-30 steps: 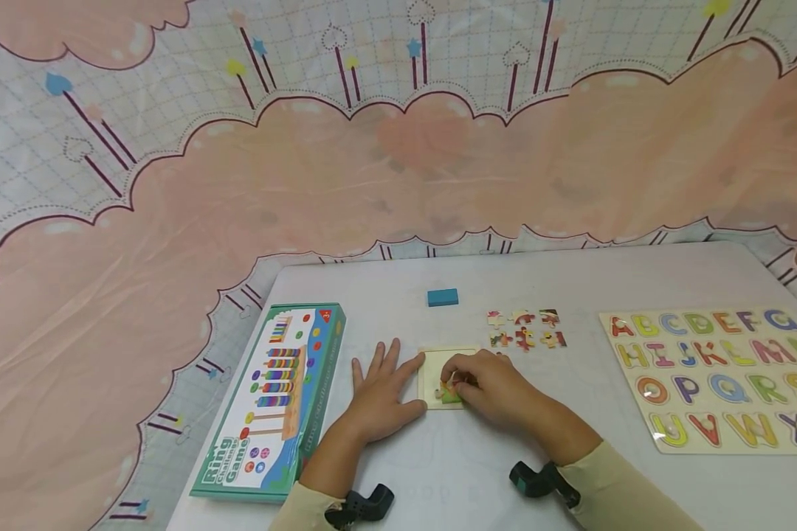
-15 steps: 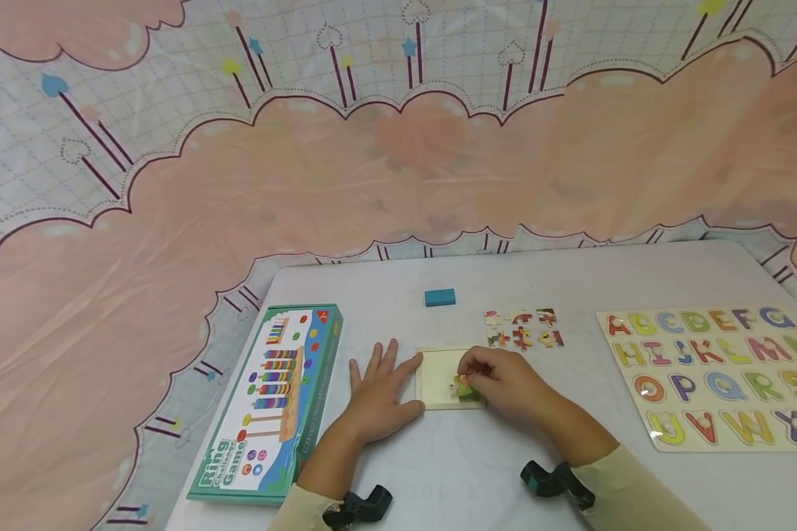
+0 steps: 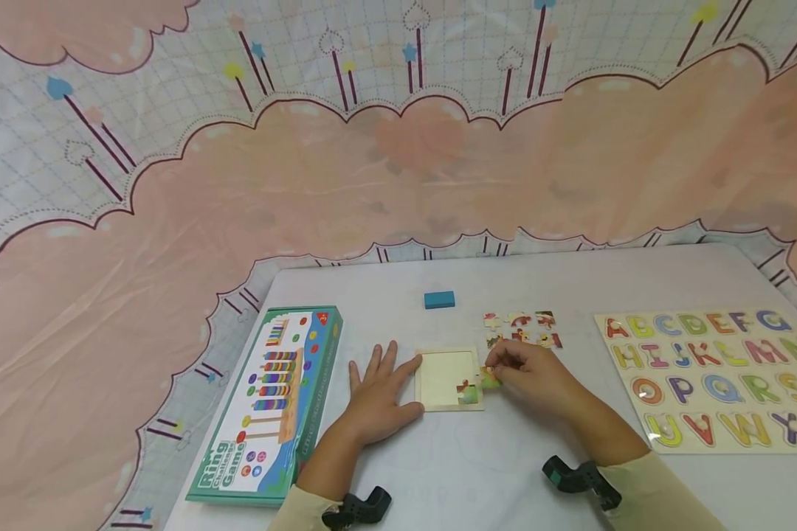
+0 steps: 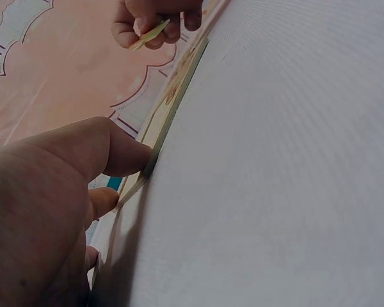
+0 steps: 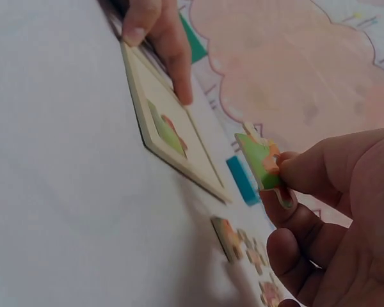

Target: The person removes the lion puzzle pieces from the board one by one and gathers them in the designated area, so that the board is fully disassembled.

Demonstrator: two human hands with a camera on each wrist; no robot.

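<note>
My right hand point(image 3: 528, 369) pinches a green and orange jigsaw piece point(image 5: 261, 160) between thumb and fingers, just past the right edge of a small wooden puzzle tray point(image 3: 438, 365). One green and red jigsaw piece point(image 3: 467, 392) lies inside the tray at its lower right corner. With fingers spread, my left hand point(image 3: 380, 391) rests on the table, its index fingertip and thumb against the tray's left edge. In the left wrist view, the thumb point(image 4: 131, 153) presses on the frame.
Several loose jigsaw pieces point(image 3: 519, 319) lie in two rows behind my right hand. A blue block point(image 3: 439, 299) sits farther back. To the left is a Ring Challenge Game box point(image 3: 272, 398); on the right, an alphabet puzzle board point(image 3: 697, 381).
Over the last second my right hand moves right, off the tray, with a jigsaw piece in its fingers. The corner of the tray and the piece in it now show. My left hand stays put.
</note>
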